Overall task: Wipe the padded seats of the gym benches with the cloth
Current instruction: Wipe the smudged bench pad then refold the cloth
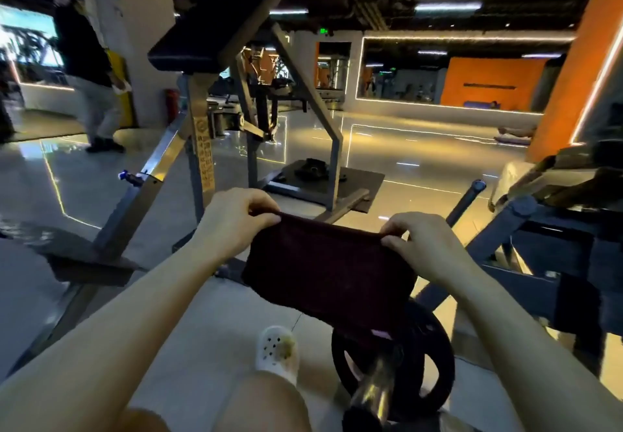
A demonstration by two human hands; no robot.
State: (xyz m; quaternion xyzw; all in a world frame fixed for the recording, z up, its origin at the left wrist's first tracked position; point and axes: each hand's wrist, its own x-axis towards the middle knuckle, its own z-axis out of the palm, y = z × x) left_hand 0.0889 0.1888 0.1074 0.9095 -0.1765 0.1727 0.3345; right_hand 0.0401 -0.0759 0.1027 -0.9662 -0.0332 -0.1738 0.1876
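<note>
A dim gym with a glossy tiled floor (387,148) spreads out ahead. Near the camera, the left hand (232,222) and right hand (421,246) each pinch a top corner of a dark cloth (330,270), holding it hanging stretched between them. A padded bench (188,44) stands far left, untouched.

Dim, glary floor (387,148), warped edges.

No text can be read with certainty. An orange label (204,158) with a round logo and vertical lettering is fixed to the upright post (194,111) of the bench frame; its characters are too blurred. A green lit sign (323,31) is mounted near the ceiling, illegible.
</note>
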